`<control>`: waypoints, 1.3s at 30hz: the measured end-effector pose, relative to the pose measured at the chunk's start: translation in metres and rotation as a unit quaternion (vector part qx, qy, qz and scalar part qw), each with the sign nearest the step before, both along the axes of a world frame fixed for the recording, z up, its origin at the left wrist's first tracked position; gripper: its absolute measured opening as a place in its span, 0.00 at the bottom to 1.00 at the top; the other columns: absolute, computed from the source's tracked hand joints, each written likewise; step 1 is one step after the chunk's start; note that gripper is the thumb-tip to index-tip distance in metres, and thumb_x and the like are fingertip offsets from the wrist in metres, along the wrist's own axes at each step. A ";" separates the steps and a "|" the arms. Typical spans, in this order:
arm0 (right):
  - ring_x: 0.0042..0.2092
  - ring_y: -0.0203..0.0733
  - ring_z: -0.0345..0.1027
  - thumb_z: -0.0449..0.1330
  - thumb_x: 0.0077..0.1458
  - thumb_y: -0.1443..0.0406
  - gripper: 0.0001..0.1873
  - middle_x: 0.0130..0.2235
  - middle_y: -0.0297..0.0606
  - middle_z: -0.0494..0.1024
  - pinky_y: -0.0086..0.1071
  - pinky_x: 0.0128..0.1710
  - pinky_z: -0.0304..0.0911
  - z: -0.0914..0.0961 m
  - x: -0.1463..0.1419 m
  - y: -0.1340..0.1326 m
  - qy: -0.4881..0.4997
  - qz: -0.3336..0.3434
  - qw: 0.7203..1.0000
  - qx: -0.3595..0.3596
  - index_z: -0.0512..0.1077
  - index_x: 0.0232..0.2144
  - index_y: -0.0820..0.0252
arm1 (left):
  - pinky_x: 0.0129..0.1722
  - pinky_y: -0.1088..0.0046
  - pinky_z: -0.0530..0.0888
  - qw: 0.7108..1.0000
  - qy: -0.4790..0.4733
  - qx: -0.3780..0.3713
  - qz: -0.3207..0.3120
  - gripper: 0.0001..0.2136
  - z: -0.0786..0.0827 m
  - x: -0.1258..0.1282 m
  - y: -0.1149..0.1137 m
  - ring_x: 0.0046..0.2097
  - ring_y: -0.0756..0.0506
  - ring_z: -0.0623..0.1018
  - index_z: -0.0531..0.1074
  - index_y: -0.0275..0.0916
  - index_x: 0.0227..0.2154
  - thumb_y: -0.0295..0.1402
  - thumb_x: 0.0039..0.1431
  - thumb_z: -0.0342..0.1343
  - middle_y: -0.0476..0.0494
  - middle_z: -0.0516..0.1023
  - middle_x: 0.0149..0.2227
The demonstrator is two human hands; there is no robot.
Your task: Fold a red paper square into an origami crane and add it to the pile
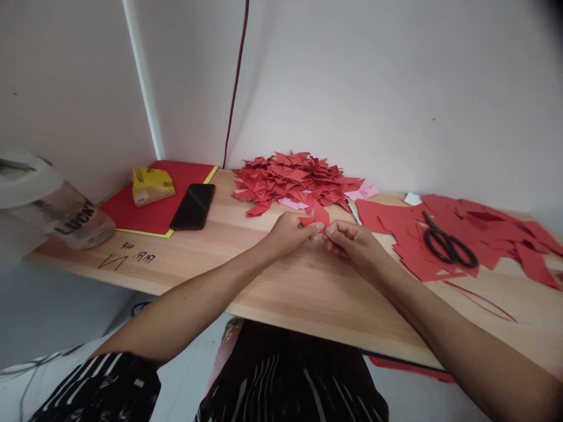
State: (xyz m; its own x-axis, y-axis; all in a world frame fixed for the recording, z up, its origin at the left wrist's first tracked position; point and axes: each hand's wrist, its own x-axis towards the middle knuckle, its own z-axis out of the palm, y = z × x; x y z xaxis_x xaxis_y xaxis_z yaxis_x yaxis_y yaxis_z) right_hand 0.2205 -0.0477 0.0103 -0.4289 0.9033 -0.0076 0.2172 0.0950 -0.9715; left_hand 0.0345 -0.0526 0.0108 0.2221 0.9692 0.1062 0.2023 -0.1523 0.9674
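Between my two hands, just above the wooden table (281, 287), is a small folded piece of red paper (322, 215). My left hand (292, 231) pinches its left side between thumb and fingers. On the right, the thumb and fingertips of my right hand (349, 239) close on its lower edge. Right behind my hands rises a heap of folded red paper pieces (294, 179), with some pink paper (363, 190) showing at its edge. Part of the paper is hidden by my fingers.
Cut red sheets (444, 223) cover the right side, with black-handled scissors (451, 246) on top. A thin red strip (481, 300) lies in front. At left are a phone (193, 206), a yellow packet (152, 186), a red sheet (118, 205) and a clear bottle (74, 217).
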 end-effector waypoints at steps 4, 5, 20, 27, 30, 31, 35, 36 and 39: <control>0.23 0.30 0.55 0.58 0.56 0.49 0.21 0.24 0.32 0.69 0.29 0.23 0.46 0.001 0.000 0.000 0.004 0.003 1.000 -0.008 0.66 0.23 0.59 | 0.19 0.77 0.53 0.999 -0.023 -0.041 -0.014 0.18 0.002 0.000 -0.003 0.16 0.56 0.56 0.63 0.37 0.17 0.44 0.56 0.55 0.57 0.56 0.12; 0.23 0.30 0.54 0.59 0.56 0.49 0.21 0.24 0.32 0.69 0.29 0.23 0.46 0.002 0.000 -0.001 0.010 0.007 1.000 -0.013 0.66 0.23 0.59 | 0.18 0.77 0.53 0.998 -0.032 -0.049 -0.027 0.18 0.002 0.000 -0.004 0.16 0.56 0.57 0.63 0.37 0.18 0.44 0.56 0.55 0.57 0.56 0.12; 0.25 0.31 0.57 0.57 0.57 0.48 0.21 0.26 0.32 0.70 0.28 0.24 0.50 0.003 0.000 -0.002 -0.014 0.078 0.997 -0.005 0.67 0.27 0.59 | 0.19 0.79 0.58 0.992 -0.089 -0.028 -0.088 0.14 0.000 0.003 -0.003 0.18 0.56 0.62 0.65 0.35 0.24 0.41 0.57 0.54 0.55 0.62 0.16; 0.22 0.32 0.55 0.55 0.59 0.48 0.22 0.21 0.31 0.68 0.29 0.23 0.48 0.000 -0.001 -0.001 -0.051 0.068 0.996 0.019 0.68 0.25 0.59 | 0.21 0.78 0.57 0.998 -0.017 0.031 -0.048 0.14 0.001 0.002 -0.003 0.19 0.55 0.59 0.69 0.34 0.24 0.40 0.59 0.53 0.55 0.61 0.17; 0.22 0.32 0.55 0.54 0.60 0.48 0.22 0.21 0.30 0.68 0.29 0.23 0.48 0.001 -0.002 -0.002 -0.050 0.064 0.996 0.022 0.67 0.25 0.59 | 0.21 0.78 0.57 0.999 -0.001 0.029 -0.025 0.15 0.004 0.003 -0.005 0.20 0.55 0.60 0.69 0.34 0.23 0.39 0.59 0.52 0.55 0.61 0.16; 0.23 0.32 0.56 0.54 0.60 0.49 0.22 0.21 0.31 0.68 0.29 0.23 0.49 0.002 -0.002 -0.002 -0.053 0.069 0.996 0.024 0.67 0.25 0.59 | 0.21 0.78 0.57 1.000 -0.002 0.020 -0.021 0.15 0.004 0.003 -0.005 0.19 0.55 0.60 0.68 0.35 0.22 0.40 0.58 0.53 0.55 0.61 0.16; 0.23 0.32 0.55 0.52 0.61 0.49 0.23 0.22 0.32 0.69 0.29 0.24 0.48 0.005 0.000 -0.002 -0.101 0.105 0.989 0.030 0.68 0.24 0.59 | 0.19 0.79 0.57 0.998 -0.022 -0.007 -0.051 0.14 0.005 0.003 -0.005 0.18 0.56 0.61 0.69 0.34 0.24 0.40 0.56 0.55 0.55 0.63 0.16; 0.23 0.32 0.56 0.52 0.61 0.49 0.23 0.22 0.32 0.70 0.29 0.24 0.48 0.005 0.001 -0.001 -0.109 0.112 0.987 0.032 0.68 0.24 0.59 | 0.18 0.79 0.57 0.998 -0.027 -0.008 -0.060 0.14 0.004 0.003 -0.005 0.17 0.56 0.61 0.70 0.34 0.24 0.40 0.56 0.55 0.55 0.63 0.16; 0.23 0.32 0.56 0.51 0.62 0.49 0.23 0.23 0.33 0.70 0.29 0.24 0.49 0.003 0.002 0.000 -0.100 0.116 0.988 0.026 0.69 0.25 0.60 | 0.17 0.80 0.58 0.998 -0.041 -0.005 -0.055 0.14 0.001 0.003 -0.003 0.16 0.57 0.61 0.69 0.33 0.22 0.40 0.57 0.55 0.54 0.63 0.16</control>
